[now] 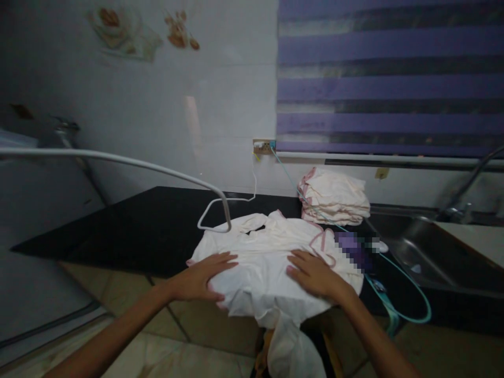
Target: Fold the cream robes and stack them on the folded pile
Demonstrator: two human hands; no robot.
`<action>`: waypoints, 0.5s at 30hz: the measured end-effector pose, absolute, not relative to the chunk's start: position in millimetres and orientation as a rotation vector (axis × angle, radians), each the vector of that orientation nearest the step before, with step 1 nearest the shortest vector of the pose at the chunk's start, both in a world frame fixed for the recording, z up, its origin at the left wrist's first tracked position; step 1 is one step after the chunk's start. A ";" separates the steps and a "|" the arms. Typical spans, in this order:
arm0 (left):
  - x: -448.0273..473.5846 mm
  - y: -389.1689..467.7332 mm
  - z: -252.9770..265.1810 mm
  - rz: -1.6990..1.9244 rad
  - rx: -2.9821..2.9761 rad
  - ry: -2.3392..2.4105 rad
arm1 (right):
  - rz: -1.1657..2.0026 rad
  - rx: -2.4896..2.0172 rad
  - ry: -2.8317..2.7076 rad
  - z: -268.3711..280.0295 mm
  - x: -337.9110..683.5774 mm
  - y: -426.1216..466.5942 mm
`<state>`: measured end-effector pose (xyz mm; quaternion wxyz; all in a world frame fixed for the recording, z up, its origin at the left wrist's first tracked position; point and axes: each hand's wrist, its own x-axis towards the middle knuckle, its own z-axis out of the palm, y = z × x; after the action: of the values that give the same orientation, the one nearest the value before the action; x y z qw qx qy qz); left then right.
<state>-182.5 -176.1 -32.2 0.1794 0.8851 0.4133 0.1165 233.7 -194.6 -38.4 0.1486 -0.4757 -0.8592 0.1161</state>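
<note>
A white garment [255, 268] with pink edging is spread over the front of the black counter [129, 226]. Its lower part hangs past the counter's front edge. My left hand [205, 275] rests on the garment's left side with the fingers stretched out. On the right side my right hand [317, 274] lies flat on the cloth, fingers extended and slightly apart. Pink-edged folds [325, 241] bunch beyond my right hand. Behind the garment stands a stack of folded white cloth items [334, 197] with similar pink trim.
A white bent tube [157, 169] reaches in from the left, its end over the garment. A teal cable [423, 302] runs from the wall socket [263, 146] past a pixelated purple object [352, 249]. The metal sink [425, 247] and its faucet [466, 184] are at right.
</note>
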 end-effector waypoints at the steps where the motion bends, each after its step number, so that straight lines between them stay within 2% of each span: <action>1: -190.7 -183.9 -32.6 0.266 2.558 1.170 | 0.317 -1.397 -2.458 -34.8 236.1 -189.9; 7: -213.7 -190.2 -44.1 0.181 2.787 1.159 | 0.041 -1.686 -2.225 -35.4 190.6 -215.7; 11: -220.9 -187.4 -59.0 0.394 2.973 1.071 | 0.041 -1.335 -2.313 -76.0 132.5 -260.4; 15: -201.0 -191.4 -44.4 0.546 2.809 1.284 | -0.120 -1.179 -2.306 -128.3 92.2 -268.1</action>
<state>-201.0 -191.4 -44.4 0.0027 0.8956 0.4094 0.1741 92.2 -268.1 -128.3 0.2708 -0.4377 -0.8562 -0.0447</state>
